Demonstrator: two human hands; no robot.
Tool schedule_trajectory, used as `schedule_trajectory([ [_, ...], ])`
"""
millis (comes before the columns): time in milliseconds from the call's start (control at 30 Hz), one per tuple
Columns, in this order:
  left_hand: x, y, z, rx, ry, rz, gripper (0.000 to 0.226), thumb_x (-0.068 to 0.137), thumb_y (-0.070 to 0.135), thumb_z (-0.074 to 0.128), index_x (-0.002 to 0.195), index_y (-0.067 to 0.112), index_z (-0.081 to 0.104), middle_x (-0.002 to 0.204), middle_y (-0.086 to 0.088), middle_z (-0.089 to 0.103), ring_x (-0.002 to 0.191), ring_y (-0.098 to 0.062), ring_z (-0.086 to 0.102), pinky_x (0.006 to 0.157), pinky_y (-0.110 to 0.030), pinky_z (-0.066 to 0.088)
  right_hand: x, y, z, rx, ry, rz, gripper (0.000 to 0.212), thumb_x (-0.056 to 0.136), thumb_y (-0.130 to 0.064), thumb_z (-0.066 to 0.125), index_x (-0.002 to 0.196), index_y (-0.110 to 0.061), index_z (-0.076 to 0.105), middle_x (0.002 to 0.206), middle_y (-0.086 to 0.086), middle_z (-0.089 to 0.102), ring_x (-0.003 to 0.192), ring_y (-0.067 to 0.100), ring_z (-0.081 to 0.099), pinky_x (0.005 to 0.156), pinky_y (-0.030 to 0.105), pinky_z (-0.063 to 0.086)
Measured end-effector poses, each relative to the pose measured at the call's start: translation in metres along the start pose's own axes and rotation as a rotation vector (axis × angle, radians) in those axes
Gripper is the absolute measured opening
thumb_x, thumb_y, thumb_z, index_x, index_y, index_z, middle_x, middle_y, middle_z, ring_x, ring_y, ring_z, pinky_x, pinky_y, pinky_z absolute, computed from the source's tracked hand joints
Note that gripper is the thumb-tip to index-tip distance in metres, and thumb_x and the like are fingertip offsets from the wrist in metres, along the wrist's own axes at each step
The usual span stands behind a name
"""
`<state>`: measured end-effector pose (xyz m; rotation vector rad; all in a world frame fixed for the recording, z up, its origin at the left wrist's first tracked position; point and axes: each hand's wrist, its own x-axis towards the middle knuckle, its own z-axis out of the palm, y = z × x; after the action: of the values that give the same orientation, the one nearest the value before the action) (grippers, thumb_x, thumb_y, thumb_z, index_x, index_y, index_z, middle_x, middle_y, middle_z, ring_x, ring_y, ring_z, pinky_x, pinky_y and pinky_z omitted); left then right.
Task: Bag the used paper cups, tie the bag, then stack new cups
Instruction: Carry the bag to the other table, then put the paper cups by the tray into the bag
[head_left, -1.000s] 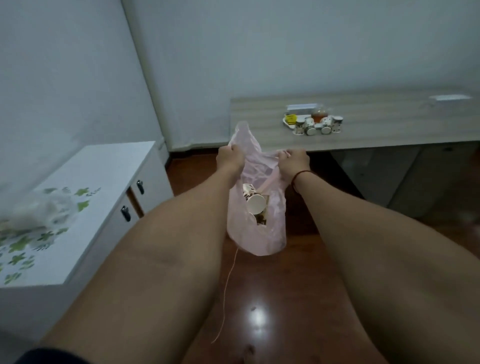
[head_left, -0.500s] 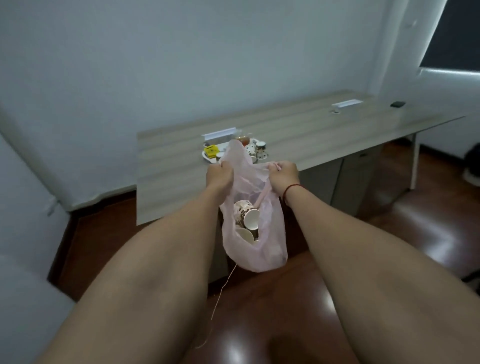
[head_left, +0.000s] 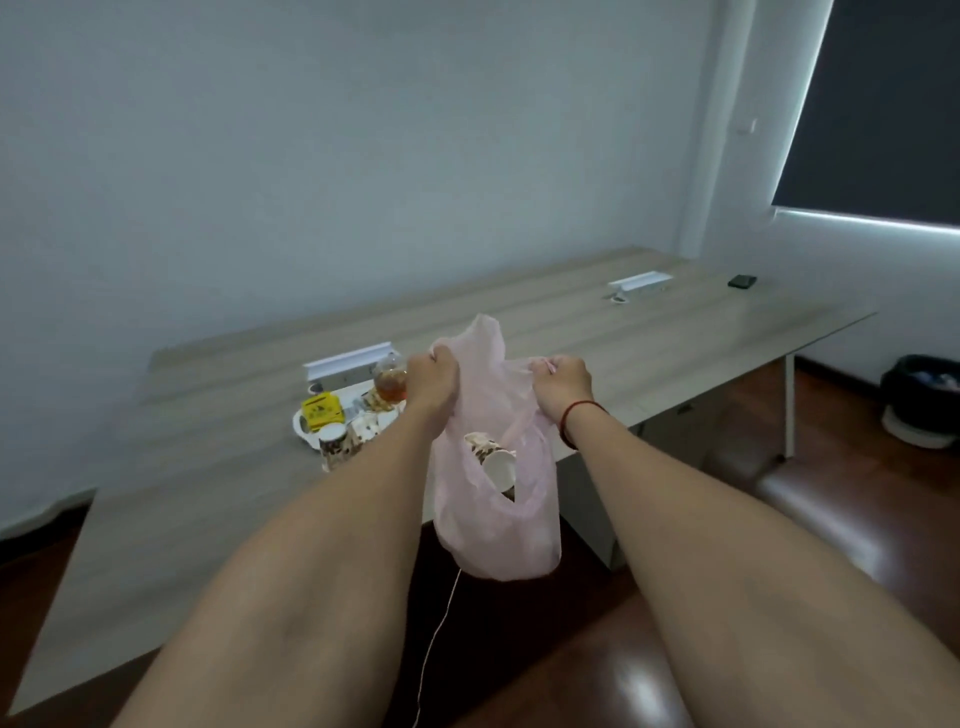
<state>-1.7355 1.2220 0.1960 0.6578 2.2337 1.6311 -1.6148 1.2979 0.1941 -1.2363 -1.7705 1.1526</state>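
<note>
Used cups (head_left: 493, 460) in the bag (head_left: 493, 540), before the table (head_left: 208, 493); tray (head_left: 297, 423) (on the table) to its left.

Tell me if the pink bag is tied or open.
Open: left hand and right hand grip the pink bag by separate top edges, no knot, and a paper cup shows through a gap.

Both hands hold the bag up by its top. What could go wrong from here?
1. A cup shows at a gap in the side of the bag; it might slip out while the left hand and right hand knot the top.
2. A thread dangles below the bag and could snag or get stepped on, jerking the grip loose.
</note>
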Motion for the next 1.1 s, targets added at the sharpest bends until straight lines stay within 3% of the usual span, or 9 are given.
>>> schedule_trajectory([
  [167,0.053,0.016,0.059,0.019,0.062,-0.03,0.028,0.098,0.027,0.034,0.094,0.009,0.055,0.06,-0.003,0.044,0.05,-0.014,0.041,0.037,-0.022,0.031,0.086,0.003,-0.011,-0.011,0.014,0.011,0.029,0.091,-0.013,0.049,0.098,0.01,0.066,0.092,0.024,0.064,0.094,0.045,0.064,0.089,0.053,0.053],
  [333,0.117,0.023,0.122,-0.026,0.015,-0.057,0.038,0.096,0.025,0.034,0.099,-0.003,0.059,0.08,-0.017,0.058,0.055,-0.022,0.051,0.039,-0.022,0.034,0.17,0.011,-0.012,-0.035,0.014,-0.009,0.023,0.092,-0.013,0.047,0.079,0.001,0.062,0.08,0.017,0.055,0.083,0.042,0.063,0.085,0.051,0.055],
  [467,0.171,0.03,0.169,-0.041,0.0,-0.06,0.047,0.094,0.025,0.032,0.116,-0.007,0.058,0.112,-0.027,0.064,0.096,-0.04,0.065,0.072,-0.041,0.055,0.236,0.022,-0.014,-0.05,0.031,-0.004,0.024,0.092,-0.012,0.047,0.075,-0.001,0.059,0.079,0.016,0.053,0.076,0.034,0.058,0.085,0.054,0.053],
  [567,0.205,0.036,0.195,-0.051,0.014,-0.069,0.046,0.095,0.023,0.033,0.113,-0.008,0.06,0.115,-0.029,0.063,0.104,-0.042,0.063,0.084,-0.048,0.054,0.28,0.025,-0.018,-0.076,0.049,-0.011,0.027,0.092,-0.012,0.048,0.072,-0.001,0.062,0.085,0.023,0.059,0.081,0.032,0.057,0.087,0.045,0.053],
  [667,0.237,0.04,0.218,-0.037,0.034,-0.06,0.045,0.095,0.022,0.033,0.11,-0.011,0.06,0.113,-0.032,0.063,0.104,-0.043,0.063,0.082,-0.049,0.054,0.321,0.023,-0.022,-0.072,0.065,-0.03,0.028,0.092,-0.011,0.048,0.074,0.004,0.064,0.086,0.029,0.06,0.08,0.03,0.053,0.073,0.034,0.044],
  [800,0.264,0.023,0.245,0.009,0.023,-0.11,0.047,0.097,0.023,0.032,0.108,-0.014,0.06,0.111,-0.035,0.063,0.101,-0.045,0.064,0.081,-0.048,0.053,0.362,0.043,-0.018,-0.119,0.083,-0.049,0.047,0.093,-0.011,0.048,0.048,-0.016,0.034,0.075,0.016,0.043,0.074,0.022,0.04,0.067,0.028,0.03],
  [900,0.276,-0.005,0.248,0.1,0.046,-0.199,0.046,0.098,0.025,0.033,0.113,-0.011,0.059,0.11,-0.031,0.064,0.093,-0.042,0.066,0.058,-0.034,0.05,0.38,0.065,-0.004,-0.096,0.03,-0.007,0.047,0.092,-0.011,0.048,0.049,-0.015,0.033,0.073,0.015,0.043,0.073,0.023,0.038,0.067,0.028,0.031],
  [1000,0.278,-0.036,0.244,0.177,0.061,-0.317,0.042,0.098,0.024,0.039,0.119,-0.008,0.057,0.107,-0.026,0.065,0.063,-0.031,0.061,0.035,-0.021,0.037,0.39,0.084,0.016,-0.081,-0.036,0.042,0.047,0.093,-0.013,0.049,0.049,-0.016,0.033,0.058,0.006,0.039,0.072,0.023,0.038,0.067,0.028,0.032],
  [1100,0.281,-0.058,0.239,0.113,0.035,-0.369,0.028,0.094,0.017,0.045,0.107,-0.002,0.061,0.09,-0.017,0.061,0.063,-0.026,0.055,0.053,-0.026,0.045,0.399,0.096,0.036,-0.071,-0.095,0.046,0.046,0.092,-0.013,0.05,0.049,-0.013,0.033,0.057,0.005,0.036,0.07,0.023,0.037,0.065,0.03,0.032],
])
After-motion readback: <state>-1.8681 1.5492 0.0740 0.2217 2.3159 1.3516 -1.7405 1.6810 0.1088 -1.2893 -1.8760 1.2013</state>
